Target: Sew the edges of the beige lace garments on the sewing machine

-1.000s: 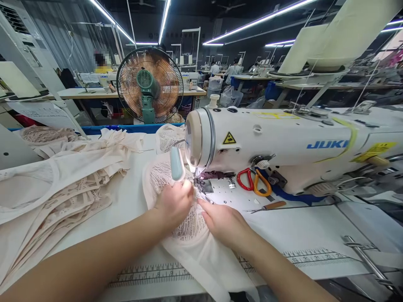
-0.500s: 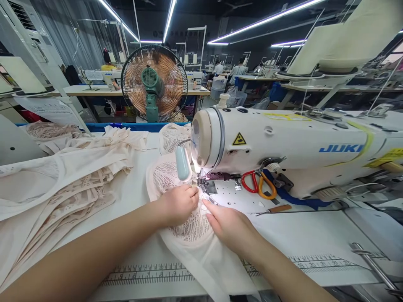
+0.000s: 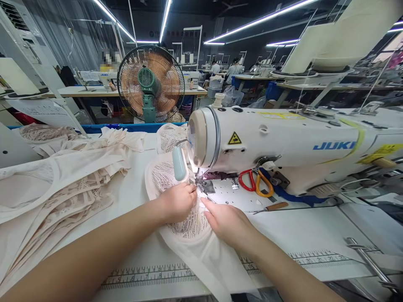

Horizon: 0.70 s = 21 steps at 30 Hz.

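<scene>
A beige lace garment piece [image 3: 189, 224] lies under the needle of a white JUKI sewing machine [image 3: 283, 142]. My left hand [image 3: 178, 202] is curled on the lace just left of the presser foot [image 3: 201, 184], pinching the fabric. My right hand [image 3: 226, 222] rests flat on the same piece, its fingers pointing toward the foot. The needle itself is hidden behind my fingers and the machine head. A pale blue lamp head [image 3: 179, 164] hangs just above my left hand.
A pile of beige lace pieces [image 3: 63, 184] covers the table's left side. Red and orange scissors [image 3: 255, 184] and a wooden-handled awl [image 3: 272, 206] lie behind the machine bed. A standing fan [image 3: 150, 84] is beyond the table. Other workers sit far back.
Both hands stay on the lace at the presser foot; they have shifted only slightly. The view moved a little as my head turned.
</scene>
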{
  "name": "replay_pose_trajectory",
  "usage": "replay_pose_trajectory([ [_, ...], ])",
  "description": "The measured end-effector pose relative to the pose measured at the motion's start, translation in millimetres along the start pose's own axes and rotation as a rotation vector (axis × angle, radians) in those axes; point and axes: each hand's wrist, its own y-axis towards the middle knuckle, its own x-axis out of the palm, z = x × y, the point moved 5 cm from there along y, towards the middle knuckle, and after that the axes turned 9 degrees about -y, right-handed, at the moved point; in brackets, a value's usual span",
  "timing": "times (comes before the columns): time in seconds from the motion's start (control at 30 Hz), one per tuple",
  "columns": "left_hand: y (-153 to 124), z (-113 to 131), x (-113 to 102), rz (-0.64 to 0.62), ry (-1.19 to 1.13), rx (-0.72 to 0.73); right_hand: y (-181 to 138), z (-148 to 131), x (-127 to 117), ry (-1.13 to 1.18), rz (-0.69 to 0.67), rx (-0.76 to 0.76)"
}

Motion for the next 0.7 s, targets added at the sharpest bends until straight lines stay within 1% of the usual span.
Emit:
replay_pose_trajectory([
  [0.2,2.3,-3.1,-5.0,-0.009,-0.039,-0.064,3.3,-1.9,-2.5,-0.025,0.01,0.001],
  [0.33,3.8,-4.5,-10.9,-0.04,-0.072,-0.105,6.5,-3.7,-4.1,-0.031,0.01,0.013],
  [0.4,-0.1,-1.2,-14.8,-0.051,-0.091,-0.112,4.7,-3.4,-4.7,-0.028,0.024,0.013],
  [0.5,-14.4,7.9,-23.3,-0.057,-0.081,-0.123,-5.8,-0.5,-4.5,-0.013,0.068,-0.005],
  [0.57,-26.8,13.0,-28.2,-0.095,-0.072,-0.151,-16.7,1.5,-2.5,-0.001,0.095,-0.051],
  [0.7,-44.6,14.4,-30.2,-0.261,-0.091,-0.234,-33.6,4.7,6.2,0.018,0.073,-0.15],
])
